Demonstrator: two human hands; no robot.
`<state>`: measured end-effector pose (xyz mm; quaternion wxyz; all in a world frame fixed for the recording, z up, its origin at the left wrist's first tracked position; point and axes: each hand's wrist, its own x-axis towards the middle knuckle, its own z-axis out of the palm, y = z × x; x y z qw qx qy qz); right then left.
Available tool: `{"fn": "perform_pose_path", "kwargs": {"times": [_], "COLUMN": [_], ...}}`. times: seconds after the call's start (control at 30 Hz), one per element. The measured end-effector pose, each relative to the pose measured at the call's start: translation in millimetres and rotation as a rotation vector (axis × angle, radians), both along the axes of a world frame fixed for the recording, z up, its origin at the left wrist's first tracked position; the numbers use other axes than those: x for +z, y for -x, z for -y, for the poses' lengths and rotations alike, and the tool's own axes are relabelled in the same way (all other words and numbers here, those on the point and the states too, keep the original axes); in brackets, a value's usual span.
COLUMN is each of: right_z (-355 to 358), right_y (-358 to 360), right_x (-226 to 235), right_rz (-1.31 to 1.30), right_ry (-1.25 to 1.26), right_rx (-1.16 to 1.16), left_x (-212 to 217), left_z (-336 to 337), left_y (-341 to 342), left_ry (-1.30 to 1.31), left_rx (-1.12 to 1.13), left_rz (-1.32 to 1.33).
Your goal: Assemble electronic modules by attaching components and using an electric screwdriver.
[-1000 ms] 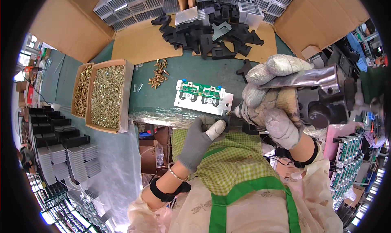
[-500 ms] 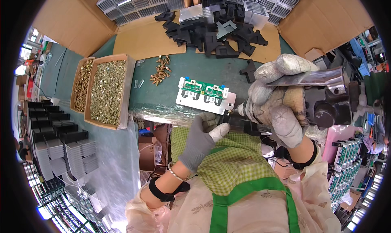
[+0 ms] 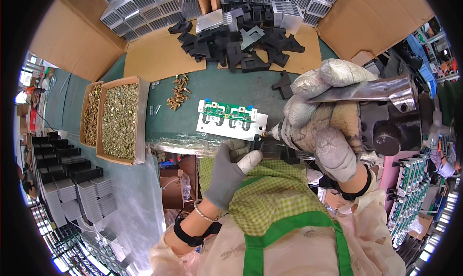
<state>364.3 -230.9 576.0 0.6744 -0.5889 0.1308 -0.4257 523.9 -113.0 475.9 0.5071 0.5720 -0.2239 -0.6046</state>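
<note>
My right hand (image 3: 333, 131), in a whitish worn glove, is wrapped round a tape-wrapped air screwdriver (image 3: 347, 117) with a long metal lever. The tool lies level, its tip pointing left at a brass-coloured screw by the right corner of a flat silver metal plate (image 3: 219, 127). On that plate sits a green circuit board (image 3: 229, 111) with blue parts and white ends. My left hand (image 3: 231, 165), in a grey glove with pale fingertips, is closed at the plate's front edge, thumb and fingers on a black bracket (image 3: 258, 143). Its fingertips are partly hidden.
Two cardboard trays of small brass-coloured fasteners (image 3: 119, 121) stand at left. Loose screws (image 3: 178, 92) lie on the green table. Behind are black plastic brackets (image 3: 236, 49) and stacked silver heat sinks (image 3: 149, 10). More circuit boards (image 3: 410, 194) stand at right.
The view has shifted a little, so the table's things sit further left and mostly lower. Both hands keep nearly the same place at the plate and the same grips.
</note>
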Motion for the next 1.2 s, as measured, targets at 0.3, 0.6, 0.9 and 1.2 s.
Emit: {"fn": "perform_pose_path", "kwargs": {"times": [0.3, 0.6, 0.9, 1.2], "right_z": [-0.5, -0.5, -2.7, 2.3], "right_y": [2.2, -0.3, -5.9, -8.9], "right_x": [-0.4, 0.1, -4.5, 3.5], "right_rz": [-0.024, -0.039, -0.100, -0.346], "right_ry": [0.019, 0.045, 0.102, 0.311], "right_rx": [0.013, 0.022, 0.024, 0.065], "left_x": [1.5, 2.9, 4.0, -0.5], "left_z": [-1.6, -3.6, -2.7, -3.0], "left_y": [2.5, 3.3, 2.8, 5.2], "left_ry": [0.019, 0.019, 0.016, -0.019], "left_rx": [0.030, 0.005, 0.029, 0.066], "left_rz": [-0.050, 0.032, 0.025, -0.015]}}
